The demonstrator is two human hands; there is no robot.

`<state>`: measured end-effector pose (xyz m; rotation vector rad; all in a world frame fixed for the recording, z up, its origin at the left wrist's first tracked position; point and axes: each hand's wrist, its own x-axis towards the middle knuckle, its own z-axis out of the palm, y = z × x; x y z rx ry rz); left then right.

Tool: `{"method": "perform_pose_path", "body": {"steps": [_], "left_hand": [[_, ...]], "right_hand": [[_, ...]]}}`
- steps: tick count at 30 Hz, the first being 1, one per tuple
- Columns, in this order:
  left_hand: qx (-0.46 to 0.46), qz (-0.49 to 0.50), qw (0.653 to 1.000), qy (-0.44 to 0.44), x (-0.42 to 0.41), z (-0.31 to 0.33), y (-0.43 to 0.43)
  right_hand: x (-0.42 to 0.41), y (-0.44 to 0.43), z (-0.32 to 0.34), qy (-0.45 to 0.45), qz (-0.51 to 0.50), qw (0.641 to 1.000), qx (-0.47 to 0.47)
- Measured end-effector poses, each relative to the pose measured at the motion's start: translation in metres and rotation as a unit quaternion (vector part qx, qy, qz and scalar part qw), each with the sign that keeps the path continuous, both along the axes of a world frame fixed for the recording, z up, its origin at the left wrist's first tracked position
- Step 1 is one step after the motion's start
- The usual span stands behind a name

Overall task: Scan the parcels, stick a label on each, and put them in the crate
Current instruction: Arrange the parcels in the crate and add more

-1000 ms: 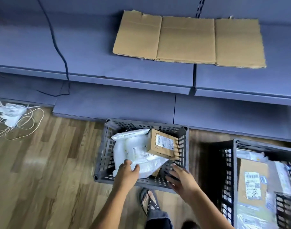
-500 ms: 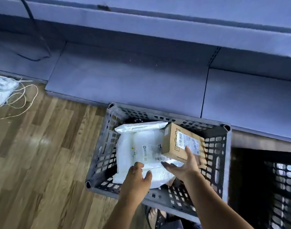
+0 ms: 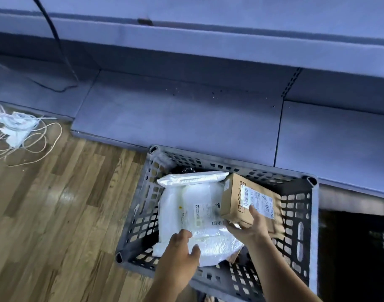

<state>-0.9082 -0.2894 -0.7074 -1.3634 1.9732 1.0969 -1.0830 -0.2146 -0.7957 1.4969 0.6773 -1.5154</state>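
Note:
A grey perforated crate (image 3: 143, 216) stands on the wooden floor against a low blue shelf. Inside it lie white plastic mailer parcels (image 3: 193, 205) with printed labels. A small brown cardboard box (image 3: 234, 199) bearing a white barcode label leans on them at the right. My right hand (image 3: 250, 225) grips the box's near lower edge, thumb on top by the label. My left hand (image 3: 180, 256) rests on the near end of the big white mailer, fingers bent over it; whether it grips is unclear.
A blue shelf unit (image 3: 186, 118) runs behind the crate, with a black cable (image 3: 55, 38) hanging at the left. A tangle of white cord and plastic (image 3: 16, 131) lies on the floor at the left. A second dark crate (image 3: 361, 247) stands at the right.
My view has dropped and closed in on the crate. My right hand moved from the crate's rim onto the cardboard box. My left hand stayed on the white mailer.

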Motion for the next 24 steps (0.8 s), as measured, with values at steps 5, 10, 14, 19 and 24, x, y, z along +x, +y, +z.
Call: {"method": "perform_pose_path", "body": {"steps": [5, 10, 14, 19, 24], "left_hand": [[-0.012, 0.009, 1.0, -0.009, 0.001, -0.017, -0.004], [-0.022, 0.004, 0.999, -0.029, 0.01, -0.005, 0.01], [-0.028, 0.02, 0.999, -0.02, 0.013, 0.042, 0.018], [-0.061, 0.075, 0.995, 0.008, 0.022, 0.156, 0.007], [-0.097, 0.147, 0.981, 0.076, 0.032, 0.302, -0.017]], "right_hand": [[0.015, 0.005, -0.025, 0.018, -0.003, 0.998, -0.067], [0.029, 0.029, 0.011, 0.053, 0.04, 0.995, -0.071], [0.047, 0.045, 0.08, 0.084, 0.077, 0.984, -0.137], [0.069, 0.052, 0.239, 0.1, 0.212, 0.959, -0.156], [0.081, 0.055, 0.398, 0.157, 0.293, 0.929, -0.163]]}}
